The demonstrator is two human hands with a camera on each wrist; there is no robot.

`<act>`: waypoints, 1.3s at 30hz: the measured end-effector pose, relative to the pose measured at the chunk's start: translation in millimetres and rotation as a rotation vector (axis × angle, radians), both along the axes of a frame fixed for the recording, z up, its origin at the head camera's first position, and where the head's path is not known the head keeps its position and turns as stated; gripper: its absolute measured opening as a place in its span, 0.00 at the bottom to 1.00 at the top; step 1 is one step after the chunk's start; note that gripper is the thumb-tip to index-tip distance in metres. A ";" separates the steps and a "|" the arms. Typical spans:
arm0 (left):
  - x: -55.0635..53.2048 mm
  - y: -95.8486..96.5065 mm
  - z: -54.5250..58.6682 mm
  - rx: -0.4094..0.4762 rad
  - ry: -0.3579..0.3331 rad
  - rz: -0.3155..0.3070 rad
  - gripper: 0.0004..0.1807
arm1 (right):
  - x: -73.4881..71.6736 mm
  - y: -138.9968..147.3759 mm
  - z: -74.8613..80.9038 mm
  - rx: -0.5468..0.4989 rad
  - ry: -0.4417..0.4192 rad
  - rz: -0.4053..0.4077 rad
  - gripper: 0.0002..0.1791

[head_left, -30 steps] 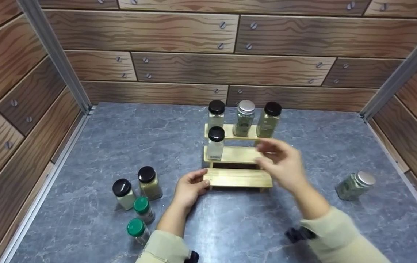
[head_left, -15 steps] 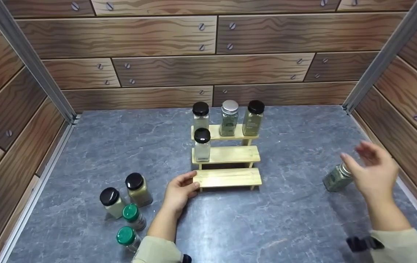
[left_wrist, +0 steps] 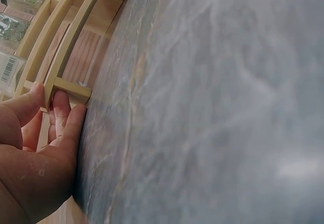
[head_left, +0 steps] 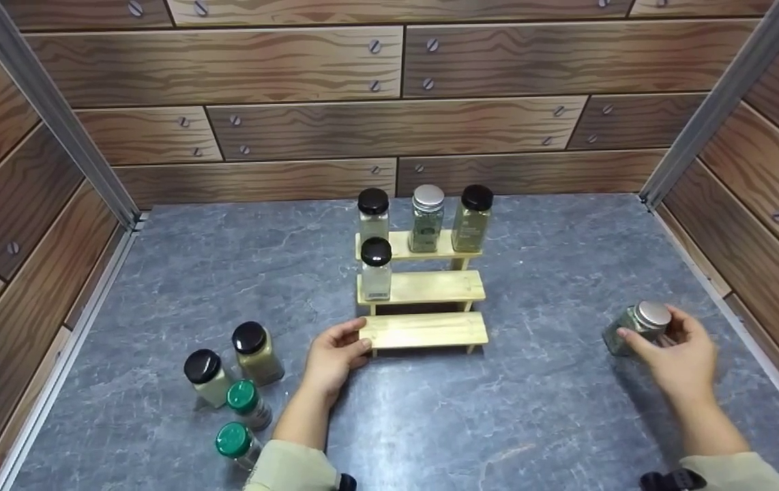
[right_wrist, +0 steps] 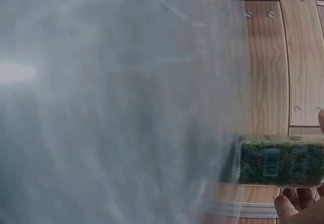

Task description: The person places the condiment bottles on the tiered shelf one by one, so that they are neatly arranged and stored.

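Observation:
A three-step wooden rack [head_left: 430, 331] stands mid-table. At the left end of its lowest step my left hand [head_left: 328, 361] grips the board, thumb on top and fingers beneath, as the left wrist view shows of the hand [left_wrist: 40, 158]. Far to the right, my right hand [head_left: 686, 365] holds a silver-lidded spice jar [head_left: 627, 329] between thumb and fingers. Green flakes and a barcode show through the jar [right_wrist: 283, 162] in the right wrist view. The top step bears spice jars with black lids and a silver-lidded jar [head_left: 425, 228]; a black-lidded jar [head_left: 377, 278] stands on the middle step's left.
At the left of the table stand two black-lidded spice jars, a pale one [head_left: 212, 389] and a yellowish one [head_left: 261, 361]. Close by are two green-capped jars [head_left: 245, 402]. Wood-patterned walls [head_left: 294, 129] enclose the grey marbled table [head_left: 471, 423].
My right hand has moved from beside the rack out to the silver-lidded jar at the right and closed around it. My left hand stays on the rack. The head view has shifted slightly.

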State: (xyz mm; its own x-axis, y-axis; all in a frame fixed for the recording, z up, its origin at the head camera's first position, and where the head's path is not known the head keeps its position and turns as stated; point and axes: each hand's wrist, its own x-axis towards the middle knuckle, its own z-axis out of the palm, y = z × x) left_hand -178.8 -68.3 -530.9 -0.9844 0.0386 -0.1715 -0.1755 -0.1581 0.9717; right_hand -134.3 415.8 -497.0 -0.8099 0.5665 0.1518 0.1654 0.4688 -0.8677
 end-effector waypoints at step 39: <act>0.1 1.2 0.4 0.004 0.007 -0.003 0.25 | -63.0 -131.3 73.2 -0.125 0.363 0.508 0.30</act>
State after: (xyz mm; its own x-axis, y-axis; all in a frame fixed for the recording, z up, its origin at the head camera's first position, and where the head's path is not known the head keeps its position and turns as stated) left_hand -178.7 -67.1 -530.4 -0.9854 0.0420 -0.1648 -0.1694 -0.1611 0.9723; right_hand -197.3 284.5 -423.8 -0.8916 0.1567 0.4248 -0.3659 0.3032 -0.8799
